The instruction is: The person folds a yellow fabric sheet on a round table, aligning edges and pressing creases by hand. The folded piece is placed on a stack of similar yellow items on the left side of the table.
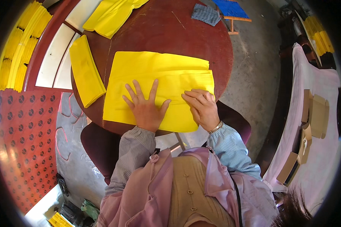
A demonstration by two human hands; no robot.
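A stack of thin yellow sheets (140, 64), fabric or paper, lies spread on a round dark red table (159, 34) in front of me. Its layered edges show at the right side. My left hand (146, 109) lies flat on the near left part, fingers spread. Toward the right edge, my right hand (205, 109) has its fingers bent and close together, gripping the sheets near the layered edges. What lies under its fingertips is partly hidden. A narrow folded yellow bundle (86, 72) sits at the table's left edge, and another yellow piece (111, 17) lies at the far left.
A grey-blue textured cloth (205, 14) rests at the table's far edge, beside a blue-topped wooden stool (233, 9). On the right, opened cardboard boxes (319, 113) lie on a pink cloth (301, 75). More yellow stacks (19, 49) stand far left, above a red patterned sheet (24, 132).
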